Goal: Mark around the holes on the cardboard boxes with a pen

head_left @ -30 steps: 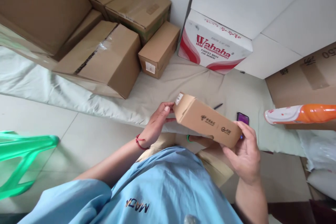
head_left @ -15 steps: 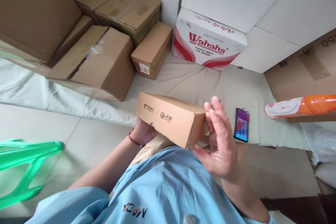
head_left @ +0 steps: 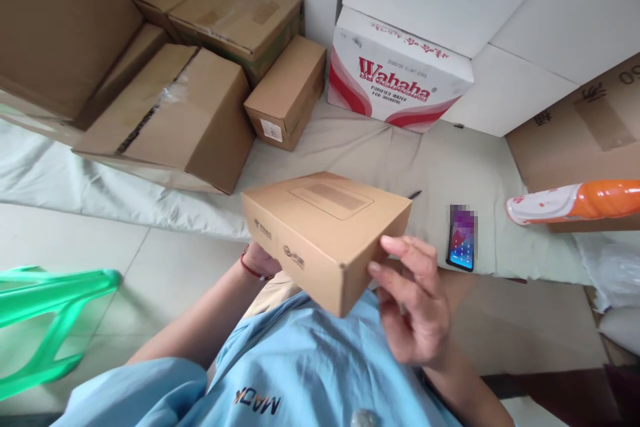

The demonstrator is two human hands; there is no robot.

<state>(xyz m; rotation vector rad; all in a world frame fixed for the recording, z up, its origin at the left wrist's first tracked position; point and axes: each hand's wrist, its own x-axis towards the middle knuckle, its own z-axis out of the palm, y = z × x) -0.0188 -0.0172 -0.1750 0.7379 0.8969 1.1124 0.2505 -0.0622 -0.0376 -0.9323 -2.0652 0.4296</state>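
A small brown cardboard box (head_left: pixel 325 210), printed with dark logos on its front side, is held tilted in front of my blue shirt. My left hand (head_left: pixel 261 261), with a red cord on the wrist, grips it from below at the left; the fingers are hidden under the box. At the right end, my right hand (head_left: pixel 413 300) has its fingers apart and half bent. Its fingertips rest at the end face, not wrapped around the box. The top face, with a printed outlined panel, is in view. Just past the box's far right corner lies a dark pen-like thing (head_left: pixel 415 194).
A phone (head_left: pixel 461 240) with a lit screen lies on the cloth-covered surface (head_left: pixel 435 167). Several cardboard cartons (head_left: pixel 210 93) stand at the back left, a white Wahaha carton (head_left: pixel 395 73) at the back. An orange-and-white bottle (head_left: pixel 575 201) is at right, a green stool (head_left: pixel 55 293) at left.
The box has turned so its top face shows more, and its near corner has come lower. My right hand's fingers have bent and moved down along the end face.
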